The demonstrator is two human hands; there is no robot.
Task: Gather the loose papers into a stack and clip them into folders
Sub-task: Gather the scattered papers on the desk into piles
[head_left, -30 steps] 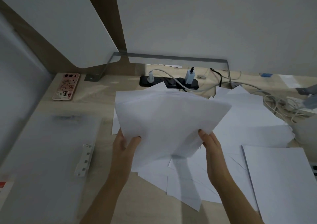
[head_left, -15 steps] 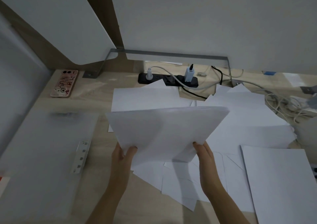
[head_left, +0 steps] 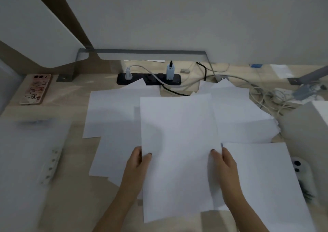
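Note:
I hold a small bundle of white sheets in portrait position over the desk. My left hand grips its left edge, thumb on top. My right hand grips its right edge, thumb on top. More loose white papers lie scattered on the wooden desk beneath and around the bundle, with another sheet at the right. An open translucent folder with a white clip strip lies at the left.
A pink-cased phone lies at the back left. A black power strip with plugs and tangled cables runs along the back. A grey box and a small white object sit at the right.
The held bundle has turned from a tilted landscape position to portrait and come down closer to the desk. Both hands have kept their grip on its edges.

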